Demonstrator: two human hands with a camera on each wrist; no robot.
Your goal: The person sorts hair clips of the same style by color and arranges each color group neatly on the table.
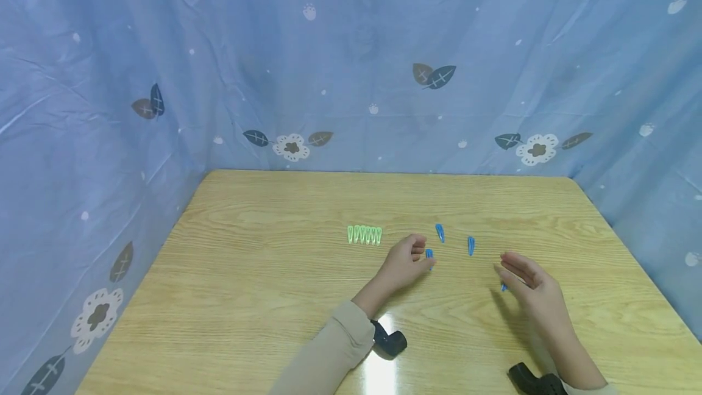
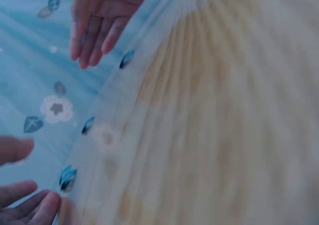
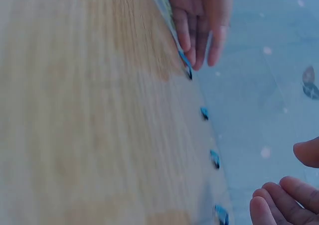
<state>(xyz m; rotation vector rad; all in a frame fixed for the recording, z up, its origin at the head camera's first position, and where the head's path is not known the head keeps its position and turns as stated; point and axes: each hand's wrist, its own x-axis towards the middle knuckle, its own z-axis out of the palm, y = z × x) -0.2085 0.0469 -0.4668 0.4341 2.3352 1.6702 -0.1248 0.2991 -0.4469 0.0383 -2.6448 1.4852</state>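
Note:
Four snap hair clips in blue lie apart on the table. In the head view my left hand hovers beside one blue hair clip, thumb and fingers spread apart with nothing between them. To the right, my right hand is over another blue clip, which it partly hides. Its fingers are relaxed and look bare in the right wrist view, where the hand is at the lower right. Between the hands lie a blue clip and, farther back, one more blue clip.
Several light green hair clips form a tight side-by-side row left of the blue ones. The wooden table reaches back to a blue patterned curtain, which also hangs along both sides. Black wrist mounts sit by the sleeves.

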